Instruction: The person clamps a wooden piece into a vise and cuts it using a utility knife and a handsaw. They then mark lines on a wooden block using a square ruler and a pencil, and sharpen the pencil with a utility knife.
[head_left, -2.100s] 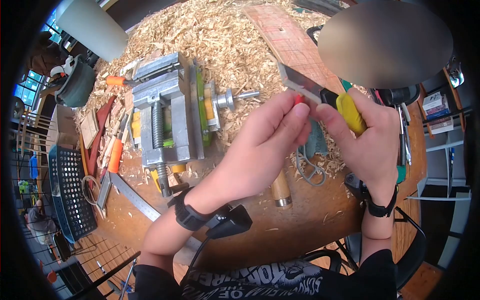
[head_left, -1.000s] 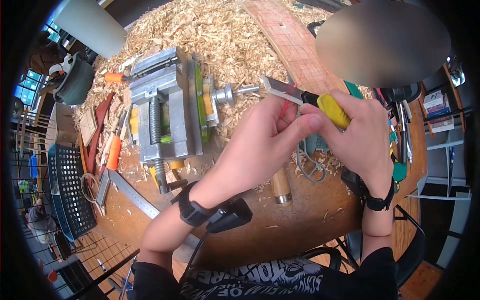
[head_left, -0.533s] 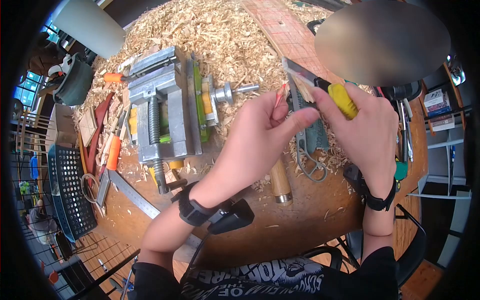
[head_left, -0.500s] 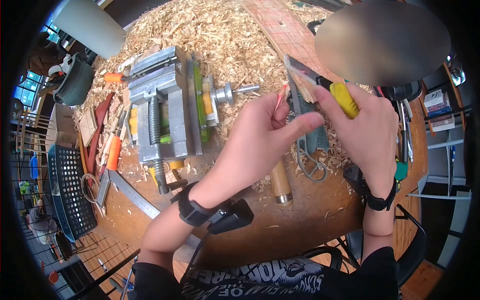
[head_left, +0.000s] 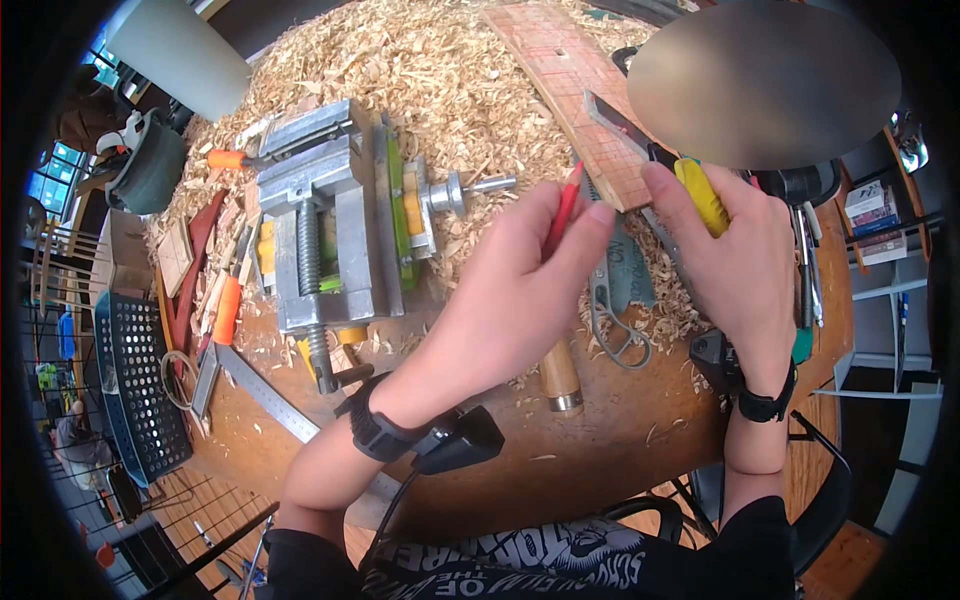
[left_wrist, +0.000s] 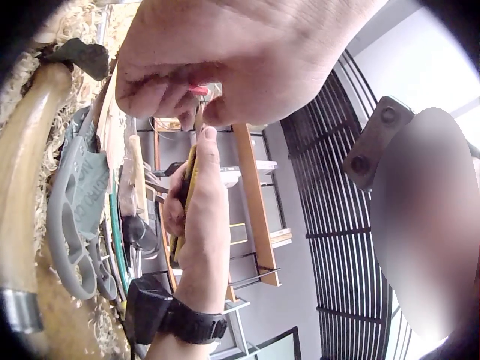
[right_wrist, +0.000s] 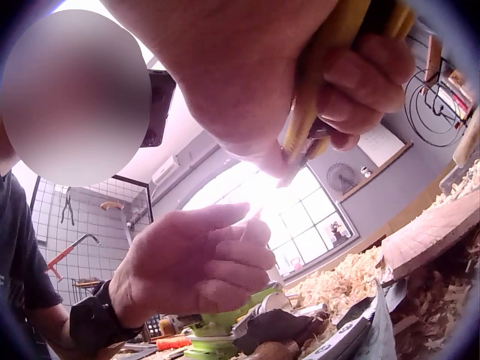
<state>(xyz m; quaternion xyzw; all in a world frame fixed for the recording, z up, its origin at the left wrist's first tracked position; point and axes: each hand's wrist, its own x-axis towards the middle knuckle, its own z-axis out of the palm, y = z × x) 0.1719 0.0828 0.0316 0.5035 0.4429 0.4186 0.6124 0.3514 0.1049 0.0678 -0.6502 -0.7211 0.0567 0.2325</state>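
Note:
My left hand (head_left: 510, 285) pinches a red pencil (head_left: 565, 212) between thumb and fingers, its pale pointed end sticking up and away from me. In the left wrist view only a short red piece of the pencil (left_wrist: 198, 90) shows among the fingers. My right hand (head_left: 745, 265) grips a utility knife with a yellow handle (head_left: 705, 200), thumb along its side. The knife's blade (head_left: 615, 122) points up and left over a marked wooden board (head_left: 570, 75), apart from the pencil. In the right wrist view the curled fingers wrap the yellow knife handle (right_wrist: 306, 105).
A metal vise (head_left: 330, 220) stands left of the hands among heaped wood shavings (head_left: 420, 70). Below the hands lie a wooden tool handle (head_left: 561, 378) and a grey saw handle (head_left: 622, 345). A steel ruler (head_left: 265, 395) and a perforated basket (head_left: 145, 390) are at the left.
The blade, across the pencil one second ago, has moved up and right, away from it. The pencil has shifted in my left fingers, and the left thumb has closed in against it.

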